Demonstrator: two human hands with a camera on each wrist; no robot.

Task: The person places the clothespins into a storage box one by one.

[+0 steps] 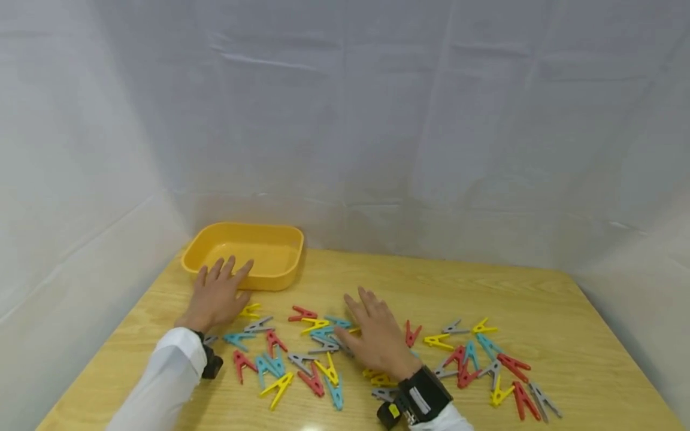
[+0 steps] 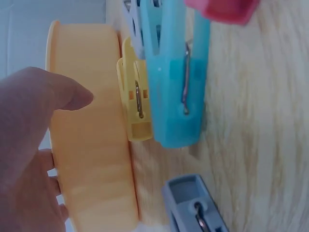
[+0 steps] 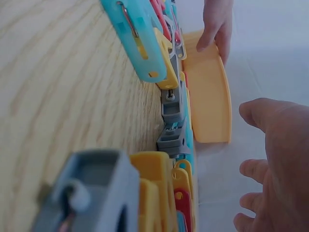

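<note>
Yellow plastic forms the shallow tray [image 1: 244, 254], which stands at the back left of the wooden table [image 1: 539, 311] against a white cloth backdrop [image 1: 377, 120]. The left hand [image 1: 218, 293] lies flat at the tray's near wall, fingers straight and slightly spread, their tips over the tray's near rim; it holds nothing. In the left wrist view the thumb [image 2: 58, 94] hovers beside the tray's outer wall [image 2: 91, 159], and a yellow clothespin [image 2: 135, 104] and a blue clothespin [image 2: 176, 96] lie just right of that wall.

To the right of the tray and nearer the person, a scatter of clothespins [image 1: 323, 353] in red, yellow, blue and grey covers the table. The right hand [image 1: 377, 338] rests palm down among them, well to the right of the tray, with fingers extended and loosely fanned, gripping none of them. Whether the fingertips touch the pins under them cannot be told. More pins [image 1: 485, 365] lie farther right of the tray, beyond this hand.

The right wrist view looks along the row of pins towards the tray [image 3: 210, 96], with the left hand [image 3: 215, 24] at its far end and the right hand's fingers [image 3: 270, 164] held relaxed above the tabletop. Both forearms wear white sleeves [image 1: 162, 383] and dark wrist straps [image 1: 420, 395].
</note>
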